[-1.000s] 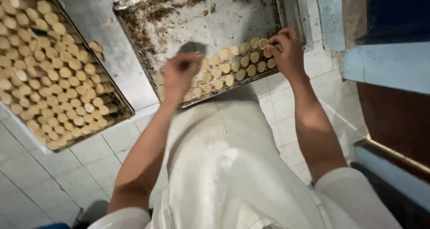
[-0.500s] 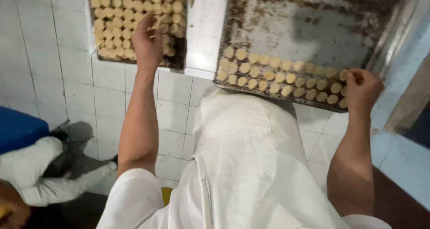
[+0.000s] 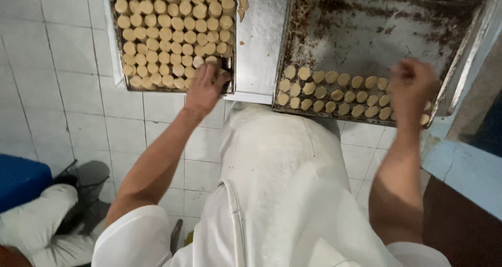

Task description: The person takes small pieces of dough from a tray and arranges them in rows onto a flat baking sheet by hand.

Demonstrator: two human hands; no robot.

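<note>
L hand (image 3: 205, 88) now down at near corner of full dull metal tray of pale round dough pieces (image 3: 172, 34)
L fingers closed round pieces there; R hand (image 3: 413, 84) blurred over stained, part-filled baking tray (image 3: 366, 26), grip can't tell

— What colour were the dough rounds (image 3: 172, 37) on the left tray (image 3: 116, 63)?

— Pale tan, packed in tidy rows. The ones on the right tray (image 3: 366, 32) were the same tan, in three rows along its near edge.

— And that tray itself?

— Dull grey metal, blotched with dark brown stains. The worktop (image 3: 259, 42) between the trays was plain silver.

— The rest?

— White apron (image 3: 282, 194), white floor tiles (image 3: 68, 79) with grey grout, a blue box (image 3: 21, 178) at the near left.
</note>
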